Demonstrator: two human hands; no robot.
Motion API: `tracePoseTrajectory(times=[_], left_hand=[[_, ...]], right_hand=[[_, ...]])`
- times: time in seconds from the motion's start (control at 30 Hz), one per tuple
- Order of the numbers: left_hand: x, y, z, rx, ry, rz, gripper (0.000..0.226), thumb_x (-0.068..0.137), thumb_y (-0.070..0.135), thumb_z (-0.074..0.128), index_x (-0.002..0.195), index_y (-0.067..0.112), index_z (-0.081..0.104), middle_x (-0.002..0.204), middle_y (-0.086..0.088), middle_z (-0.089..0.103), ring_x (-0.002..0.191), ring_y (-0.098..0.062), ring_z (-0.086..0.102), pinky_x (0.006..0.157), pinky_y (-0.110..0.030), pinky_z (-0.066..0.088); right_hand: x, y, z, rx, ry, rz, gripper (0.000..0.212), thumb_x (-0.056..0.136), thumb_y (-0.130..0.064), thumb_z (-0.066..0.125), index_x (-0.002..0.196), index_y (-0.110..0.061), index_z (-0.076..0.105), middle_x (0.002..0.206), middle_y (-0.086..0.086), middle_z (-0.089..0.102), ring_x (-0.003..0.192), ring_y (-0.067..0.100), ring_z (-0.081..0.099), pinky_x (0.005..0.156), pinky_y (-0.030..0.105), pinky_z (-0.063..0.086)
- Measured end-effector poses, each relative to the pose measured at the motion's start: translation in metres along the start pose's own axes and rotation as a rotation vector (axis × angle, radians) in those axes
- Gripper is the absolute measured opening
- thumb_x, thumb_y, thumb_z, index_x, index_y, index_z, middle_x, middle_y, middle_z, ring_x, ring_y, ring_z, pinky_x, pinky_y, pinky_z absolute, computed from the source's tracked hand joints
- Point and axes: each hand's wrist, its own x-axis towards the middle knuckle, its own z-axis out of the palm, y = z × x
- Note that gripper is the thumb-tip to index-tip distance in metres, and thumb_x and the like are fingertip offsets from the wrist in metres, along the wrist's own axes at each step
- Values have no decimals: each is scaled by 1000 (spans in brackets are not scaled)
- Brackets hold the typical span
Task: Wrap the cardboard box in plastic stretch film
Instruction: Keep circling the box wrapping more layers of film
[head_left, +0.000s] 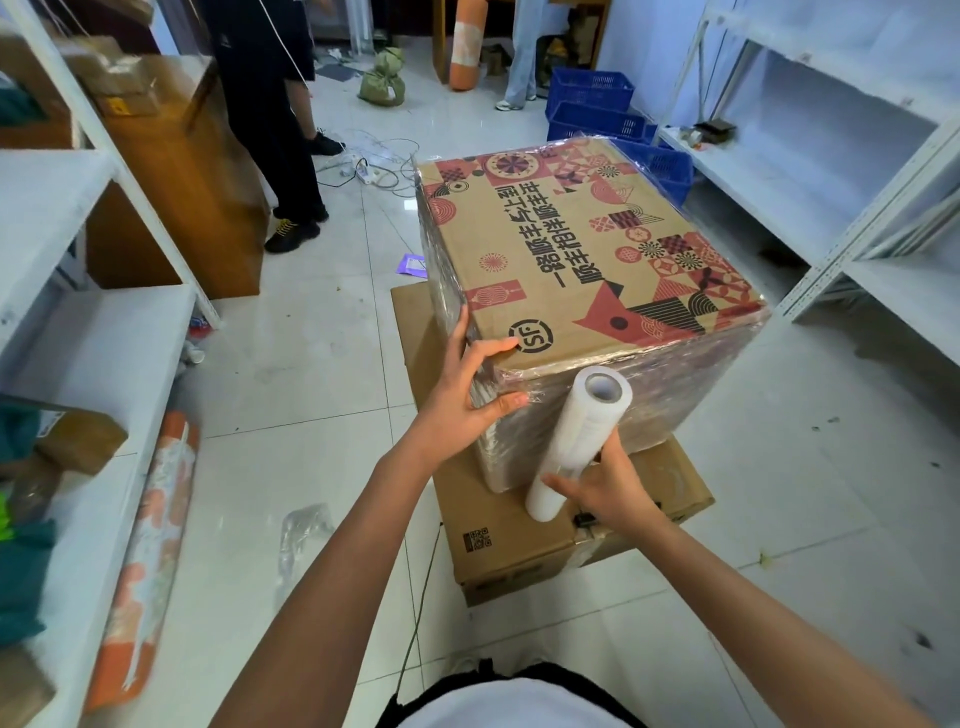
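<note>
Left shelving (78, 332): white shelves are seen along the left edge, with an orange-and-white patterned roll (150, 551) laid on the lowest one.
Brown cabinet (182, 171): it is stood on the tiled floor (311, 364) behind the shelving, with a person in dark trousers (280, 124) beside it.
Film scrap (301, 530): a crumpled piece of clear plastic is left on the floor near the left forearm.
Left hand (462, 395): it is pressed against the near left corner of the printed cardboard box (587, 260); the grip is open, fingers spread, the thumb laid on the top face and the other fingers on the film-covered sides, nothing enclosed.
Printed cardboard box: it is set on top of a flatter plain cardboard box (519, 545) on the floor, in the middle of the view; its side faces are covered in clear stretch film (675, 384), while most of the top face is bare.
Stretch film roll (576, 441): it is held tilted against the near side of the printed box, hollow core end upward, lower end over the plain box.
Right hand (597, 488): the grip is closed around the lower part of the roll, fingers curled round it.
Blue crates (597, 104): they are stacked behind the printed box.
Right shelving (831, 182): white shelves are lined along the right wall.
</note>
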Motion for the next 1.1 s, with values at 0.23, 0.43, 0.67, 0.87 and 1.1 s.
tracePoseTrajectory(times=[0.23,0.43,0.67,0.87,1.1], left_hand=[[5,3,4,-2,23,10,53,76,41,66,121,52,39,157,7,-7,134,18,-3,117,-38,19],[12,5,4,14,31,16,53,77,43,66,122,51,40,158,5,-7,140,7,-3,117,-47,20],[13,7,5,-21,34,32,55,79,36,68,123,55,42,158,5,-6,146,-14,3,111,-56,27],[11,8,11,-44,43,8,55,79,35,69,124,50,44,158,5,-3,146,-17,7,109,-56,30],[10,12,18,-48,115,-35,56,79,32,71,123,55,43,157,8,1,145,-15,8,110,-54,31]], right_hand=[[6,9,-9,-47,-20,-6,78,69,-29,83,131,-25,37,116,-22,53,109,-10,50,77,0,42],[8,12,-18,-69,30,-34,77,63,-28,87,127,-17,46,114,-8,58,106,4,52,75,8,44],[8,17,-30,-102,113,-27,82,61,-27,88,129,-15,44,114,-6,57,104,10,54,80,26,48],[10,18,-27,-138,203,19,82,63,-35,87,125,-17,37,119,3,55,102,15,52,78,34,51],[16,24,-30,-133,117,35,91,62,-35,87,131,-17,31,125,4,52,114,22,50,86,41,51]])
